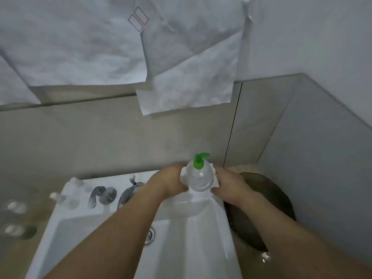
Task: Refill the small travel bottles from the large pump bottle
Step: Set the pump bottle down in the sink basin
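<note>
While both hands hold it, the pump bottle (198,181) stands upright on the sink (203,228) ledge at the back right corner, long axis vertical, seen from above. Green pump (200,160) on top, nozzle pointing away and to the right, toward the wall tiles. Left hand (171,183) curls round the bottle's left side, right hand (228,186) round its right side, fingers wrapped and touching a white cloth or tissue (184,175) bunched against the clear body; how tight the hold is, cannot tell. Bottle sits close to the ledge's right edge; just beyond that edge a dark glass dish (269,202) lies on the counter, partly under the right forearm. Corner walls close in behind and to the right, little room there. Open room lies to the left along the ledge and down into the basin, drain (151,235) showing between the forearms. Faucet (125,195) and chrome handle (96,196) stand left of the left wrist, near but apart. Two small travel bottles (66,199) stand at the ledge's far left corner, blurred, well apart from the pump bottle. Round clear items (16,207) on the counter at far left, too blurred to tell. White paper sheets (181,77) hang on the wall above.
</note>
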